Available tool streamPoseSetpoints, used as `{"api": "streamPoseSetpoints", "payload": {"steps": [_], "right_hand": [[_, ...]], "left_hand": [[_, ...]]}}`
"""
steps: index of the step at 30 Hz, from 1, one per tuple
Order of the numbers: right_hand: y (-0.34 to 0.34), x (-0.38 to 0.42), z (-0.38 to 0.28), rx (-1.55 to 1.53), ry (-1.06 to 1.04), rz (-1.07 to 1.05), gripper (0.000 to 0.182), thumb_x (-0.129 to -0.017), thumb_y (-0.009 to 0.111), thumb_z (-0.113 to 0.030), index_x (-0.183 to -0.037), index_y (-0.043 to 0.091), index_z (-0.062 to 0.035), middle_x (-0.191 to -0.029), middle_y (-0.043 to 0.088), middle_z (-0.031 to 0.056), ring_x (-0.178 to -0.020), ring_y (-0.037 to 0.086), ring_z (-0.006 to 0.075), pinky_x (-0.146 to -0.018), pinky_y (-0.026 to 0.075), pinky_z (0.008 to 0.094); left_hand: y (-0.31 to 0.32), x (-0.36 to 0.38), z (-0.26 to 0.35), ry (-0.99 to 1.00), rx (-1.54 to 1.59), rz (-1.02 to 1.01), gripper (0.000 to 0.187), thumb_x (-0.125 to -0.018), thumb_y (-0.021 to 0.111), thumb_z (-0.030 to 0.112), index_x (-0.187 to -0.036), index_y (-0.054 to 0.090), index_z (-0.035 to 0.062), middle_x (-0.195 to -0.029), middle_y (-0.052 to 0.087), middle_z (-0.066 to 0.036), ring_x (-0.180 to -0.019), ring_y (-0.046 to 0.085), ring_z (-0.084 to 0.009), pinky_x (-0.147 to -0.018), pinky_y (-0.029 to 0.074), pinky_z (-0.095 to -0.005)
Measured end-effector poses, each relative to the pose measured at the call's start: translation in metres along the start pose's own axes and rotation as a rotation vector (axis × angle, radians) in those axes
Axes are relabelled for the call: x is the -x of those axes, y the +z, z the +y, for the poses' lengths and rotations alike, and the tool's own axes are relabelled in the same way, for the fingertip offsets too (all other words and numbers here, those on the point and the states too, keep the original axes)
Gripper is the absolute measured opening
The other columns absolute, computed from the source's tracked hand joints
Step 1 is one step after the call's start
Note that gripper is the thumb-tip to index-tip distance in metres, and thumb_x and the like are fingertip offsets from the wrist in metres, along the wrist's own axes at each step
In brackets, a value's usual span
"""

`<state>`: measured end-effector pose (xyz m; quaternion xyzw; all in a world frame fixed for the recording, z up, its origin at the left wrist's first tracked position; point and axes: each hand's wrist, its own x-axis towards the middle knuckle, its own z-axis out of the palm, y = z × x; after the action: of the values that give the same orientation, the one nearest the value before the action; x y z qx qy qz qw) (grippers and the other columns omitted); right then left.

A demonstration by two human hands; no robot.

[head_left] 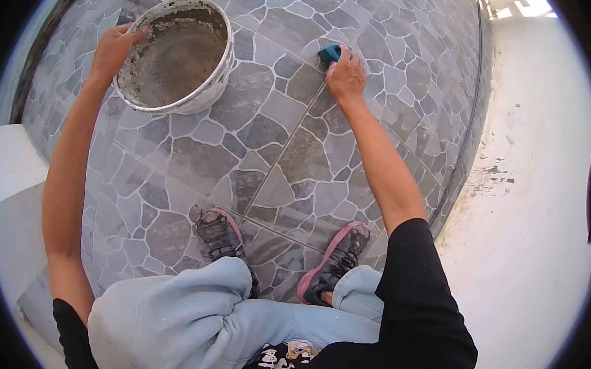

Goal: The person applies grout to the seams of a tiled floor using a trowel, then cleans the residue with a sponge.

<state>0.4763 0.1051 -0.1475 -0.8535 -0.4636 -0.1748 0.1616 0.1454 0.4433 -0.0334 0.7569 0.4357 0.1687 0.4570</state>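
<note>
While the head view looks straight down, a white bucket (176,54) sits on the tiled floor (290,158) at upper left, tipped slightly toward the camera. Its inside is coated with grey, dried-looking mortar, with a thin grey layer over the bottom; smears run over the rim and outer wall. The left hand (113,48) grips the near-left rim, fingers (132,35) curled over the edge. A dark tile piece shows behind the bucket, mostly hidden by it.

To the right, well apart from the bucket, the right hand (345,74) presses a blue-green sponge (329,53) onto the floor, right on a pale grout line. The fingers are clenched over it, so only its far end sticks out beyond the knuckles; its full shape cannot be made out.

The floor carries grey stone-pattern tiles with lighter joints. Two dirty shoes (279,250) with pink edges stand on it near the bottom, partly covered by light-blue trousers (191,312). A black sleeve (415,302) covers the right upper arm. On the right, a white surface (539,195) borders the tiles, with dark specks near the edge. The lens rim cuts off all corners.
</note>
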Motion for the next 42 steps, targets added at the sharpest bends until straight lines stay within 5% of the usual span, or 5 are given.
{"api": "streamPoseSetpoints", "payload": {"steps": [6, 9, 16, 20, 42], "right_hand": [[-0.055, 0.101, -0.039, -0.190, -0.379, -0.290, 0.027, -0.085, 0.062, -0.010, -0.110, 0.070, -0.0079, -0.097, 0.059, 0.0131, -0.093, 0.060, 0.0319, -0.078, 0.047, 0.0433], [-0.020, 0.035, 0.016, 0.047, -0.062, -0.126, 0.031, -0.084, 0.063, -0.010, -0.113, 0.072, -0.0089, -0.097, 0.058, 0.0117, -0.095, 0.059, 0.0312, -0.079, 0.047, 0.0433], [-0.038, 0.061, 0.008, -0.117, -0.291, -0.296, 0.028, -0.085, 0.063, -0.009, -0.111, 0.075, -0.0105, -0.111, 0.061, 0.0134, -0.104, 0.059, 0.0338, -0.088, 0.047, 0.0471], [-0.012, 0.005, 0.029, 0.027, -0.009, -0.148, 0.026, -0.081, 0.064, -0.009, -0.104, 0.075, -0.0124, -0.106, 0.060, 0.0120, -0.104, 0.058, 0.0309, -0.086, 0.047, 0.0442], [0.002, -0.012, 0.049, 0.013, -0.081, -0.227, 0.028, -0.082, 0.064, -0.010, -0.108, 0.075, -0.0094, -0.105, 0.058, 0.0148, -0.102, 0.059, 0.0336, -0.086, 0.048, 0.0440]], "left_hand": [[-0.002, -0.002, -0.002, -0.005, 0.017, -0.036, 0.028, -0.094, 0.069, 0.028, -0.106, 0.078, 0.0044, -0.084, 0.074, -0.002, -0.072, 0.066, -0.0105, -0.074, 0.049, -0.0287], [0.000, 0.000, 0.002, -0.003, -0.072, 0.002, 0.028, -0.094, 0.069, 0.029, -0.106, 0.078, 0.0052, -0.084, 0.075, -0.002, -0.073, 0.066, -0.0108, -0.075, 0.050, -0.0295], [-0.001, -0.003, -0.008, 0.059, -0.082, 0.068, 0.029, -0.095, 0.068, 0.031, -0.109, 0.078, 0.0068, -0.087, 0.076, -0.002, -0.076, 0.068, -0.0115, -0.078, 0.050, -0.0300], [0.003, 0.001, 0.000, -0.031, -0.042, -0.018, 0.030, -0.095, 0.067, 0.031, -0.110, 0.078, 0.0068, -0.089, 0.076, -0.003, -0.078, 0.068, -0.0128, -0.079, 0.050, -0.0304], [0.002, 0.000, 0.000, -0.046, 0.072, -0.044, 0.029, -0.098, 0.065, 0.027, -0.113, 0.076, 0.0048, -0.090, 0.075, -0.002, -0.079, 0.066, -0.0107, -0.080, 0.049, -0.0294]]}}
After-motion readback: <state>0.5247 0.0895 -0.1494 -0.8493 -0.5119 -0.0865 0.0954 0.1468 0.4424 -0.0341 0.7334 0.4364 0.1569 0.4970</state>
